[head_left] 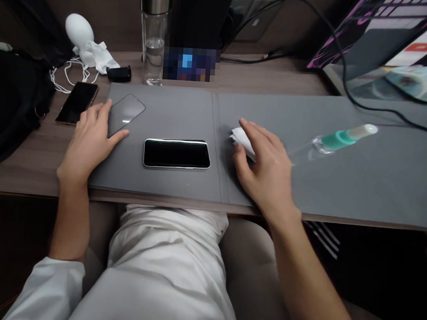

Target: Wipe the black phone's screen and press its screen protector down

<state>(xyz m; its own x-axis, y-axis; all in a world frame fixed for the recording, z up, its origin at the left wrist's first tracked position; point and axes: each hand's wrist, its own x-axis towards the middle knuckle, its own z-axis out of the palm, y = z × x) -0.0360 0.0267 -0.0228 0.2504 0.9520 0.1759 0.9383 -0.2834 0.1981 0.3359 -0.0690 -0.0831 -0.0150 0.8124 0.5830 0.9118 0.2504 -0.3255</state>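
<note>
My left hand (92,135) rests on the left part of a grey desk mat (180,114), its fingers spread. Beside its fingertips and thumb lies a clear screen protector (127,111) with a dark border; whether the fingers touch its edge I cannot tell. Between my two hands a phone (176,154) lies flat, its black screen facing up. My right hand (266,158) curls over a folded white tissue (244,138), which shows between thumb and index finger. Right of that hand, a clear bottle with a green band and white cap (339,139) lies on its side.
A second dark phone (77,103) lies left of the mat. Behind it are a white rounded device (80,31), crumpled tissue (98,56) and a small black object (119,73). A glass water bottle (155,40) stands at the back. A black cable (344,66) crosses the right side.
</note>
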